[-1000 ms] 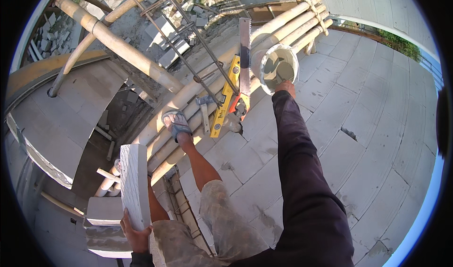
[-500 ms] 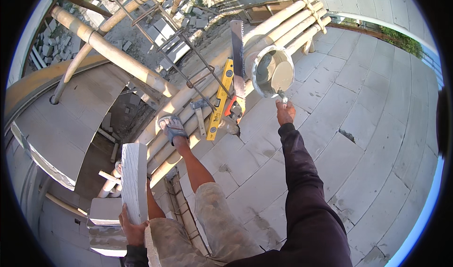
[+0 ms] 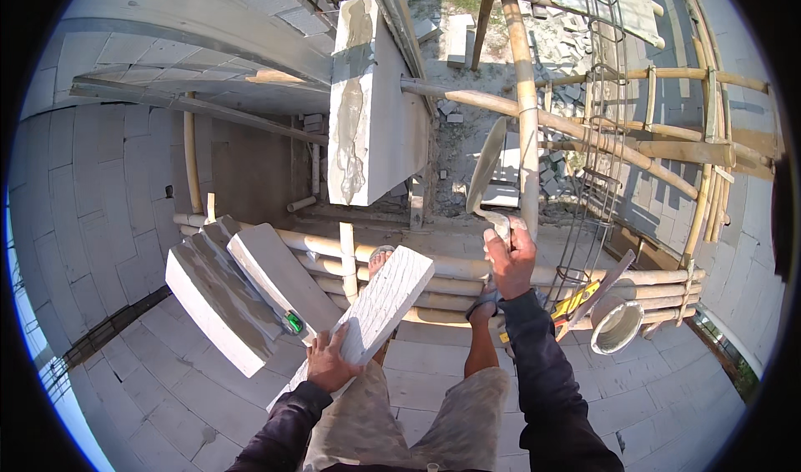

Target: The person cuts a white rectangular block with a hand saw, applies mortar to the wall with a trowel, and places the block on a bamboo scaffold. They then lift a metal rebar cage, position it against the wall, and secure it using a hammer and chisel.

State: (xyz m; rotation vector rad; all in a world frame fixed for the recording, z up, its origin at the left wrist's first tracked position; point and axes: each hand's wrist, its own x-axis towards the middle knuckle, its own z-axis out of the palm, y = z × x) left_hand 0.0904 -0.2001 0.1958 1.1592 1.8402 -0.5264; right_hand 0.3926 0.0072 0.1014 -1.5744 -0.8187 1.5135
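My left hand (image 3: 331, 362) grips the side of a pale block (image 3: 388, 301) with a scored face, tilted in front of my legs. A trowel (image 3: 486, 168) is in my right hand (image 3: 511, 259), its blade raised; how much mortar it carries I cannot tell. Ahead stands a short block wall (image 3: 392, 113) with a strip of wet mortar (image 3: 352, 97) along its top. Left of my left hand, a mortar-smeared block (image 3: 219, 301) and a plain block (image 3: 284, 280) sit side by side, with a green tape measure (image 3: 292, 322) at their near end.
Bamboo poles (image 3: 450, 268) form a platform under my feet. To the right are a white bucket (image 3: 617, 326), a yellow spirit level (image 3: 576, 299) and a handsaw (image 3: 609, 280). A rebar cage (image 3: 596, 180) rises beyond them. Rubble (image 3: 567, 101) lies on the ground below.
My view has swung to the left. The trowel has come out of the bucket and up in front of me. The block in my left hand has tipped over to the right.
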